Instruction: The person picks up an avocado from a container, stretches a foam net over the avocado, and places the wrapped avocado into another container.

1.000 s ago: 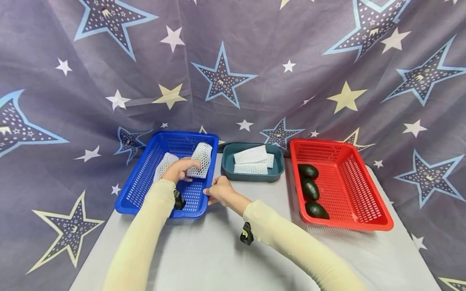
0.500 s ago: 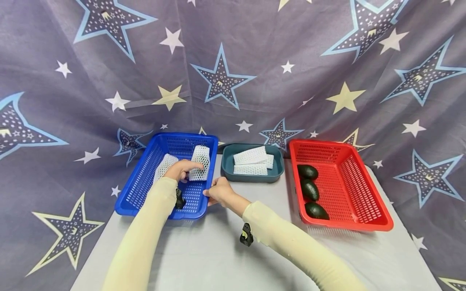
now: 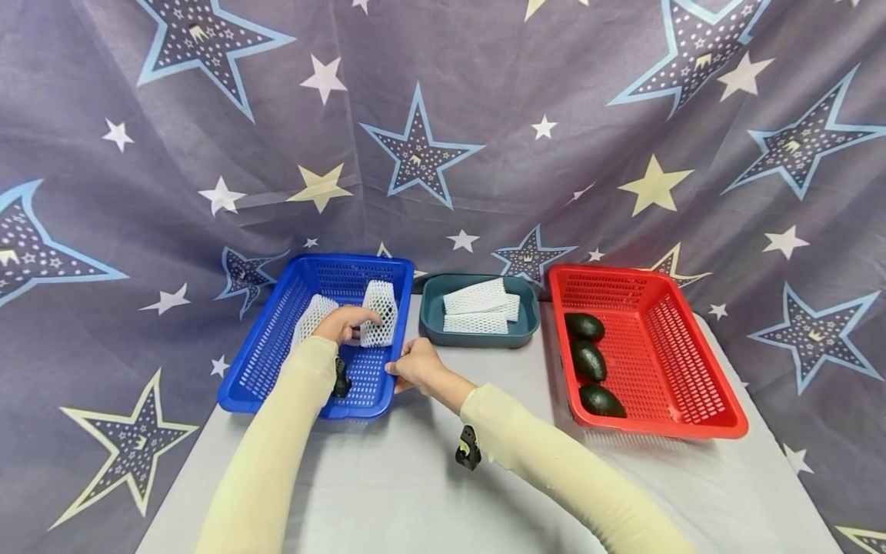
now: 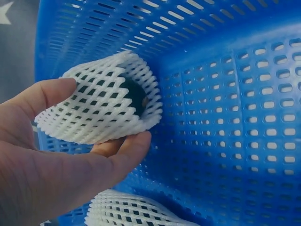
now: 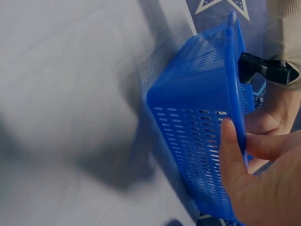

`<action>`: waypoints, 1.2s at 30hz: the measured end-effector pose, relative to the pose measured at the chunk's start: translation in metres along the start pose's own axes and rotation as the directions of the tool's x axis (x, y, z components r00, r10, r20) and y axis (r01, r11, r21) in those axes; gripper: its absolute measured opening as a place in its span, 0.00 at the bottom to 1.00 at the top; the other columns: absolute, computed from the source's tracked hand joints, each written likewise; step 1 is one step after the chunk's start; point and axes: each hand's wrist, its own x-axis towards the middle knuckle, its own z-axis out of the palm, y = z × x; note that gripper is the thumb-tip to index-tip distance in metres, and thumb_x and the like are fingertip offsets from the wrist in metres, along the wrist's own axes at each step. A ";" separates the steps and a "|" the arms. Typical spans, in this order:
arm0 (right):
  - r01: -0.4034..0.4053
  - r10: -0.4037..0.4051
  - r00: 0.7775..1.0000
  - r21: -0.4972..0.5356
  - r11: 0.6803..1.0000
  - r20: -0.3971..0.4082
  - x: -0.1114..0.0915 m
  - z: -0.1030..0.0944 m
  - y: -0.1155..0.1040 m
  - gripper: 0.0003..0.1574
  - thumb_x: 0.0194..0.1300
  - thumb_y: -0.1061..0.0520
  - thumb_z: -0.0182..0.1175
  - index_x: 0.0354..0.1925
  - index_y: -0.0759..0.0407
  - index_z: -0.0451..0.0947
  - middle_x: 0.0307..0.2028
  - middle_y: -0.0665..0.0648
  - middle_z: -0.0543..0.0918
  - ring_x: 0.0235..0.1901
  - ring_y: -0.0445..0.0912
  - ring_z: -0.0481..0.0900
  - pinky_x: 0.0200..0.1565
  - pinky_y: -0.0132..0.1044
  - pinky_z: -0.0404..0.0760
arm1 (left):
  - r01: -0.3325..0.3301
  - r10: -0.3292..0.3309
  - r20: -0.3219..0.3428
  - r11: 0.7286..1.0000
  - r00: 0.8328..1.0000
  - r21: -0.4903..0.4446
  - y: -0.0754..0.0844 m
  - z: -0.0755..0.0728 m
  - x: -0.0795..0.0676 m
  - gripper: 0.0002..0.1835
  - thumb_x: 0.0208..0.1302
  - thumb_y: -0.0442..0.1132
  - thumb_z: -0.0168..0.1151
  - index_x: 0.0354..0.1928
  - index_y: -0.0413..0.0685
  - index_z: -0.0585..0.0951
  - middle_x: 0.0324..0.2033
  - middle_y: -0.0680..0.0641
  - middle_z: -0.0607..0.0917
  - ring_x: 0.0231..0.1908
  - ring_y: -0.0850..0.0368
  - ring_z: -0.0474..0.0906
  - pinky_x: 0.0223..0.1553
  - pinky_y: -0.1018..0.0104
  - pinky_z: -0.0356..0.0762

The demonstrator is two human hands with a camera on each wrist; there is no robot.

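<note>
My left hand [image 3: 342, 323] reaches into the blue basket [image 3: 245, 392] and holds an avocado [image 4: 135, 95] in a white foam net [image 4: 94, 108]. The thumb lies on one side of the net and the fingers on the other. Dark green skin shows at the net's open end. A second white foam net [image 3: 314, 314] lies left of the hand, partly hidden behind it. My right hand [image 3: 418, 364] pinches the basket's right rim, its fingers on both sides of the edge in the right wrist view.
A teal tray [image 3: 432, 332] holding several flat foam nets [image 3: 477, 322] stands behind my right hand. To the right, a red basket [image 3: 727, 419] has 3 bare avocados [image 3: 588, 362] along its left side. A star-printed curtain [image 3: 443, 69] hangs behind the white table [image 3: 415, 492].
My left hand has lowered the netted avocado slightly within the blue basket, and it now sits more upright beside the right wall. My right hand has stayed on the rim.
</note>
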 end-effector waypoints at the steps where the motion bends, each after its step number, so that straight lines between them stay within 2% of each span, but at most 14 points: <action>1: 0.001 -0.001 1.000 0.000 1.000 0.000 0.000 0.000 0.000 0.25 0.64 0.72 0.65 0.25 0.55 0.61 0.24 0.53 0.72 0.16 0.43 0.75 0.25 0.37 0.87 | -0.001 0.001 -0.005 1.000 1.000 0.002 -0.001 -0.001 0.002 0.43 0.65 0.36 0.57 0.77 0.32 0.51 0.79 0.34 0.51 0.73 0.38 0.59 0.74 0.51 0.67; 3: 0.002 -0.002 1.000 0.003 1.000 0.000 0.000 0.000 0.001 0.25 0.64 0.72 0.65 0.25 0.55 0.61 0.24 0.53 0.72 0.16 0.43 0.75 0.26 0.37 0.87 | -0.003 0.004 -0.016 1.000 1.000 0.014 -0.001 -0.002 0.005 0.41 0.65 0.37 0.57 0.77 0.31 0.53 0.76 0.33 0.57 0.67 0.41 0.65 0.72 0.53 0.69; 6: 0.003 -0.003 1.000 0.008 1.000 -0.001 0.000 0.000 0.001 0.26 0.64 0.73 0.65 0.24 0.55 0.60 0.24 0.52 0.72 0.16 0.43 0.75 0.25 0.37 0.87 | -0.001 0.002 -0.038 0.999 0.999 0.032 -0.002 -0.002 0.011 0.36 0.66 0.38 0.57 0.73 0.33 0.60 0.58 0.36 0.69 0.51 0.50 0.70 0.67 0.58 0.75; 9: 0.002 -0.002 1.000 0.009 1.000 -0.002 0.001 0.000 0.001 0.26 0.63 0.73 0.65 0.24 0.55 0.60 0.24 0.53 0.72 0.16 0.43 0.76 0.25 0.36 0.87 | -0.006 0.008 -0.048 0.999 0.999 0.049 -0.002 -0.001 0.016 0.32 0.66 0.38 0.56 0.70 0.34 0.62 0.44 0.44 0.67 0.42 0.55 0.68 0.61 0.59 0.77; 15: -0.001 0.001 1.000 0.004 1.000 -0.008 0.003 0.001 0.002 0.25 0.63 0.72 0.66 0.25 0.55 0.61 0.25 0.53 0.72 0.16 0.43 0.76 0.24 0.36 0.86 | 0.002 0.003 -0.056 0.997 0.998 0.082 -0.003 -0.002 0.025 0.34 0.67 0.38 0.57 0.71 0.32 0.61 0.47 0.43 0.66 0.35 0.58 0.65 0.55 0.61 0.78; 17: 0.001 -0.001 1.000 0.005 1.000 -0.007 0.004 0.001 0.003 0.25 0.63 0.72 0.66 0.25 0.56 0.61 0.24 0.53 0.72 0.16 0.43 0.76 0.24 0.36 0.86 | 0.007 -0.003 -0.055 0.997 0.998 0.071 -0.004 -0.002 0.027 0.32 0.67 0.38 0.57 0.70 0.33 0.62 0.44 0.44 0.66 0.32 0.59 0.62 0.54 0.62 0.77; 20: 0.006 -0.006 1.000 0.006 1.000 -0.007 0.004 0.001 0.003 0.25 0.63 0.72 0.66 0.24 0.56 0.61 0.24 0.53 0.72 0.16 0.43 0.76 0.24 0.37 0.86 | 0.004 -0.002 -0.051 0.999 0.999 0.043 -0.006 -0.002 0.031 0.33 0.68 0.37 0.56 0.71 0.33 0.62 0.47 0.45 0.68 0.36 0.58 0.66 0.57 0.60 0.77; 23: 0.011 -0.011 1.000 0.007 1.000 -0.008 0.003 0.001 0.003 0.25 0.63 0.72 0.66 0.24 0.55 0.61 0.23 0.53 0.72 0.16 0.43 0.76 0.24 0.37 0.87 | 0.004 -0.003 -0.060 1.000 0.998 0.014 -0.007 -0.001 0.034 0.34 0.68 0.37 0.54 0.73 0.32 0.60 0.60 0.39 0.71 0.46 0.55 0.70 0.63 0.59 0.76; 26: 0.010 -0.010 1.000 0.013 1.000 -0.008 0.003 0.001 0.003 0.25 0.63 0.72 0.66 0.24 0.55 0.61 0.23 0.53 0.72 0.15 0.43 0.76 0.25 0.38 0.87 | 0.005 -0.005 -0.078 1.000 0.997 -0.007 -0.007 -0.001 0.035 0.35 0.69 0.37 0.53 0.75 0.31 0.58 0.73 0.36 0.64 0.55 0.52 0.69 0.67 0.58 0.73; 36: 0.004 -0.004 1.000 0.008 1.000 -0.014 0.003 0.001 0.003 0.25 0.63 0.72 0.66 0.24 0.56 0.61 0.23 0.53 0.72 0.16 0.44 0.76 0.25 0.37 0.87 | 0.021 -0.023 -0.102 1.000 0.994 -0.018 -0.005 -0.001 0.031 0.37 0.70 0.37 0.53 0.77 0.32 0.56 0.75 0.35 0.61 0.61 0.49 0.67 0.68 0.57 0.73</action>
